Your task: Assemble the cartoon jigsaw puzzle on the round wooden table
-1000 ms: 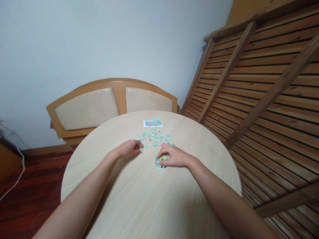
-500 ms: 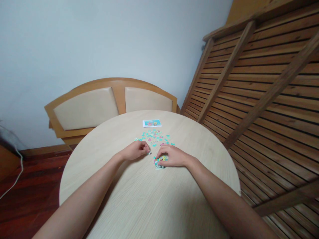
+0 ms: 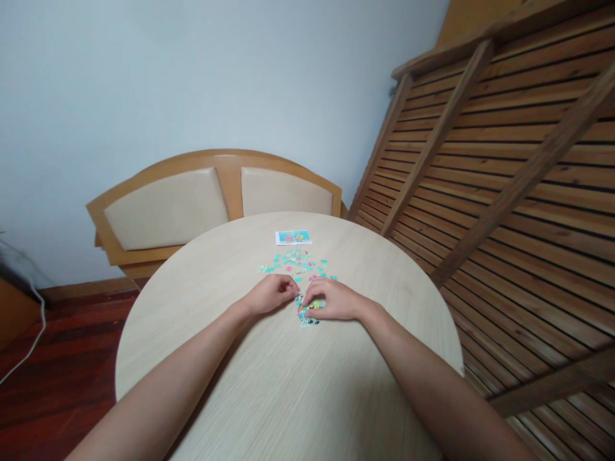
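Note:
My left hand [image 3: 273, 293] is closed in a pinch on a small jigsaw piece [image 3: 298, 297], which is at the top left edge of a joined jigsaw section [image 3: 310, 322]. Whether the piece is locked in cannot be made out. My right hand [image 3: 334, 299] lies over the right side of that section, with curved fingers and thumb gripping it against the table. Its palm hides part of the yellow and green picture. Beyond both hands, several loose jigsaw pieces [image 3: 294, 257], mostly turquoise with some pink, are scattered about.
The work lies on a round, pale wooden table [image 3: 269, 397]. A picture card [image 3: 293, 237] rests behind the loose pieces. Past the far edge stands a padded headboard [image 3: 166, 208] against the wall, and a slatted wooden frame [image 3: 500, 166] leans at the right.
My left hand has moved right with its jigsaw piece, bringing it to the joined section. The right hand has hardly shifted on that section.

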`<state>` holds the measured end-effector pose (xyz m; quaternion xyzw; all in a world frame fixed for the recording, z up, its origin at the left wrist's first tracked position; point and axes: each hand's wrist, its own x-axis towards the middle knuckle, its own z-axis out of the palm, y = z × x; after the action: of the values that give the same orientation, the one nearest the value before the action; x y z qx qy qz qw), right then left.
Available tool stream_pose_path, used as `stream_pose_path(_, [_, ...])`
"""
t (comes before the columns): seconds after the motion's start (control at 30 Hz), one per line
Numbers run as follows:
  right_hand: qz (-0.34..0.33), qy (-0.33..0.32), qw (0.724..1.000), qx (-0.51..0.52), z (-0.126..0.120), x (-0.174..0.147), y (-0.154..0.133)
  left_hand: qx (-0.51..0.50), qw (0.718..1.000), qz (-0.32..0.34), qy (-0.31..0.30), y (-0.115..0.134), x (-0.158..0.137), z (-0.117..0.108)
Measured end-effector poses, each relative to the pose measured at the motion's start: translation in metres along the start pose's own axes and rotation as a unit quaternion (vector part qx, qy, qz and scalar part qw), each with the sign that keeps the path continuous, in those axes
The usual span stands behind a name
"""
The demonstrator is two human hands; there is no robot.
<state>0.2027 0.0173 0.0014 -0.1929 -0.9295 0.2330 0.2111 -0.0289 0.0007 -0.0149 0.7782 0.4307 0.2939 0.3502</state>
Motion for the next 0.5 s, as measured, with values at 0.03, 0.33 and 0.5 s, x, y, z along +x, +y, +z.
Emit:
stream_pose_path(0.03, [0.002, 0.0, 1.0, -0.002, 0.0, -0.0001, 0.0002, 0.003, 1.0, 0.0, 0.0, 0.0, -0.0001, 0.0])
stream_pose_path(0.33, [0.009, 0.002, 1.0, -0.007, 0.0007, -0.0006, 0.0009, 0.008, 1.0, 0.009, -0.018, -0.0021, -0.0005, 0.0])
stream_pose_path(0.5, [0.012, 0.0, 1.0, -0.008, 0.0005, -0.0008, 0.0012, 0.003, 1.0, 0.011, -0.029, -0.0017, -0.0009, -0.0005])
